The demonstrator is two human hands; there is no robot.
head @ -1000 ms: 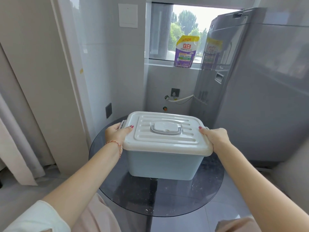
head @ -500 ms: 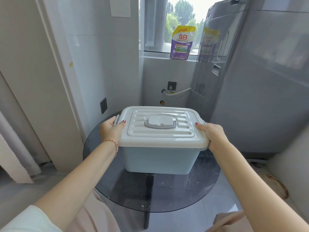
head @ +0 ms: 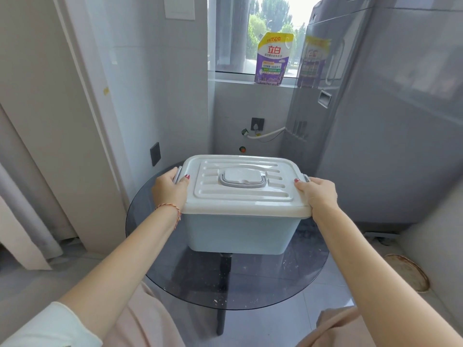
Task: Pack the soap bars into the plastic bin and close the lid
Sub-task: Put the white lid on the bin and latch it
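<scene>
The plastic bin (head: 235,231) is set on the round glass table (head: 250,284), its lid (head: 240,186) seated flat. It is gripped between the left hand (head: 170,190) and the right hand (head: 317,194), each clamped on a side latch, thumbs pressed on the lid, probably to snap it shut. No soap bars are visible.

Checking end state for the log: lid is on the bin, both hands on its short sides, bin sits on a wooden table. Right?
Not quite: the head view shows a round dark glass table, not wooden. The rest holds: the lid is on the bin, with the left hand and right hand on its short sides.
</scene>
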